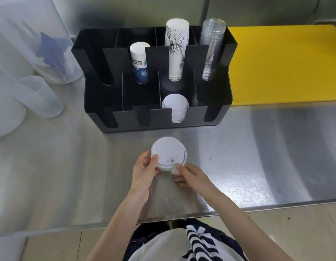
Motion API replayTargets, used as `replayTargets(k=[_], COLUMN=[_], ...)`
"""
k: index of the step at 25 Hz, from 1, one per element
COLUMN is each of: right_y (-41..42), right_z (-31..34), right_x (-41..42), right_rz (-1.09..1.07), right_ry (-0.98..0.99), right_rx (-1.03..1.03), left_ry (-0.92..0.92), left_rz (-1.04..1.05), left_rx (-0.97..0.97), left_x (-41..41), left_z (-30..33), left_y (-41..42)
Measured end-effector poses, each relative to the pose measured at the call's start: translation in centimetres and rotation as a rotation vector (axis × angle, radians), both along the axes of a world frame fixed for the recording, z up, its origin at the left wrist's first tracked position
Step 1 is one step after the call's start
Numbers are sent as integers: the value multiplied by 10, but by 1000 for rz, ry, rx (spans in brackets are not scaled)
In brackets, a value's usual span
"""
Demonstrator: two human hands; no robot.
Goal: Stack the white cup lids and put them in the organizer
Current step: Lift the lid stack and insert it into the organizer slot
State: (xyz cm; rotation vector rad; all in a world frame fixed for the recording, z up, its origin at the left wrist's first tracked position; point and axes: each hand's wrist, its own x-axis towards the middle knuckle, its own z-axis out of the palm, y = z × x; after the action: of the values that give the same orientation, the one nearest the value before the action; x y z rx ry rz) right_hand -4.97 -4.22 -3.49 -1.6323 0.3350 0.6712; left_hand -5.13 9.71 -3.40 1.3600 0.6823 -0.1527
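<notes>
A small stack of white cup lids (168,152) is held just above the steel counter, in front of the black organizer (156,113). My left hand (144,171) grips the stack's left rim with thumb on top. Fingertips of my right hand (189,176) pinch the stack's lower right edge, where the lids sit slightly out of line. Another stack of white lids (175,106) lies on its side in the organizer's front row, third slot from the left. The other front slots look empty.
The organizer's back row holds a blue-and-white paper cup stack (139,63), a tall printed paper cup stack (176,49) and clear plastic cups (211,48). Translucent measuring jugs (37,95) stand at the left. A yellow board (284,65) lies at the right.
</notes>
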Motion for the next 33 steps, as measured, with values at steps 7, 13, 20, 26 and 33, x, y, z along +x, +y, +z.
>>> replayTargets(k=[7, 13, 20, 26, 33], right_y=[2, 0, -2, -1, 4], right_z=[-4, -1, 15, 28, 48], right_x=[-1, 3, 16, 34, 70], right_rz=[74, 135, 117, 97, 60], right_ry=[-64, -136, -215, -296, -369], right_rx=[-34, -74, -57, -51, -35], left_ry=[-53, -175, -337, -422, -500], left_rz=[-143, -432, -443, -442, -470], left_rx=[79, 464, 712, 800, 900], left_x=[-1, 0, 11, 29, 71], left_z=[-3, -1, 18, 36, 63], left_y=[6, 11, 10, 12, 12])
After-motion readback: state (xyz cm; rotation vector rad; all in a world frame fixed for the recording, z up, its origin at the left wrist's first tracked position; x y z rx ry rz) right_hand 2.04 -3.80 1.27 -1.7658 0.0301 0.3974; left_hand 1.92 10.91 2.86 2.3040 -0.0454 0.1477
